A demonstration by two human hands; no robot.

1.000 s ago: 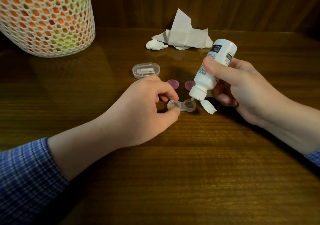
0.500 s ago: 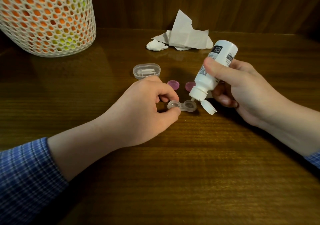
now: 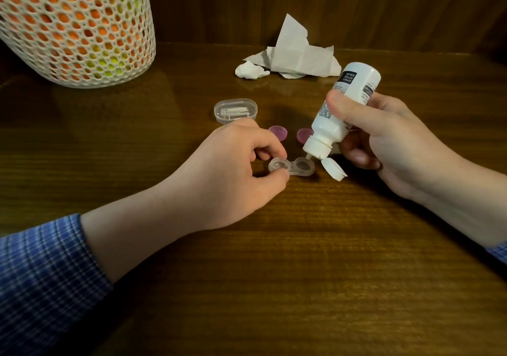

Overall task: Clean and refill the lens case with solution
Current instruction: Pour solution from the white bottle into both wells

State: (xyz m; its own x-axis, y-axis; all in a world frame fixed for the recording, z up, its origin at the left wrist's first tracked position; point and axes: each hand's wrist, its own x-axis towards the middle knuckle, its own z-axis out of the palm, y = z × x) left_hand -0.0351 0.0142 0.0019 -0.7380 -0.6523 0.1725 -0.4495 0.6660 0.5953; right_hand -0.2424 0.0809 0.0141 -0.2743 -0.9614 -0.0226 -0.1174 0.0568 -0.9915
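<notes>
We find the lens case (image 3: 291,166) lying flat on the wooden table (image 3: 274,273), between the two hands, with both wells uncapped. The left hand (image 3: 233,174) pinches the left well between thumb and forefinger, the remaining fingers curled in beside it; the grip is narrow and closed on the case rim. The right hand (image 3: 384,138) grips the white solution bottle (image 3: 343,108), thumb pressed across the label and fingers wrapped behind. We note the bottle is tilted nozzle-down, its tip just above the right well, touching or very nearly so (we cannot tell which). Its flip cap (image 3: 333,169) hangs open from the neck, beside the case. Whether liquid stands in either well we cannot tell from this view.

Behind the case lie two pink caps (image 3: 277,132), one partly hidden by the bottle. A small clear oval box (image 3: 235,110) sits further back and to the left, with something pale inside it. Crumpled white tissue (image 3: 293,56) rests near the back wall. A white mesh basket (image 3: 74,26), showing orange and yellow through its holes, stands at the far left. Both forearms carry blue checked sleeves (image 3: 44,278).
</notes>
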